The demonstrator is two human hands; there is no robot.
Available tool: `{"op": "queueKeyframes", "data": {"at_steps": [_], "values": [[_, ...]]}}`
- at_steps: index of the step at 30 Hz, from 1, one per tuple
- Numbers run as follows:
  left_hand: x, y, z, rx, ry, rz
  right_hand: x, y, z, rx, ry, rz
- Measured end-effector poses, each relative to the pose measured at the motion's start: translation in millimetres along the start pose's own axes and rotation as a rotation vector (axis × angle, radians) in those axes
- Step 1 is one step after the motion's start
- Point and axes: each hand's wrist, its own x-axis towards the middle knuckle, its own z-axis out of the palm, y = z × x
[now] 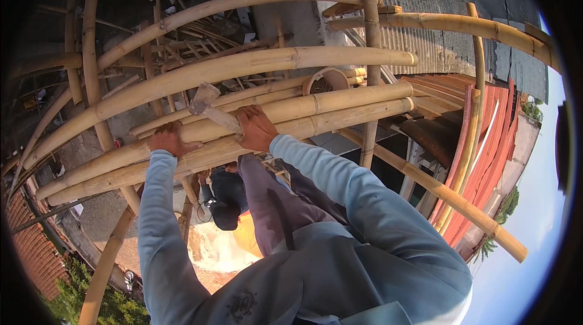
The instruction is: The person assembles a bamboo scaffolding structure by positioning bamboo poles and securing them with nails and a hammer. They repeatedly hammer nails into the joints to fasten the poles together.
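Note:
My left hand [172, 138] is wrapped over a thick bamboo pole [303, 105], its thumb stretched out along the pole toward the right. In my right hand [256, 128] is the wooden handle of a hammer [222, 118], pressed against the same poles. Its blocky, dusty head [204, 98] points up and left, between my hands. Just nearer to me lies a second bamboo pole [346, 116], side by side with the first. Another bamboo pole [255, 63] runs across beyond the hammer.
A round bucket [308, 84] sits behind the poles. Upright bamboo [370, 52] crosses them on the right, and a slanted pole [449, 194] juts out below. Red roofing sheets [486, 155] lie at the right. Far below, a person in a dark cap [225, 214] is close beneath my legs.

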Motion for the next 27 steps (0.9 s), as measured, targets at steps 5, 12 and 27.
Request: {"op": "queueKeyframes", "data": {"at_steps": [5,12,27], "values": [[1.4,-7.0,21.7,-0.084,0.144,-0.021,40.0,53.9,-75.0,-0.175,0.284,-0.058],[13.4,-0.3,50.5,-0.397,0.578,-0.143,109.2,108.5,-81.9,-0.057,0.107,0.094],[4.8,17.3,25.6,-0.1,0.838,0.083,76.7,57.0,-20.9,0.025,-0.138,0.082]]}}
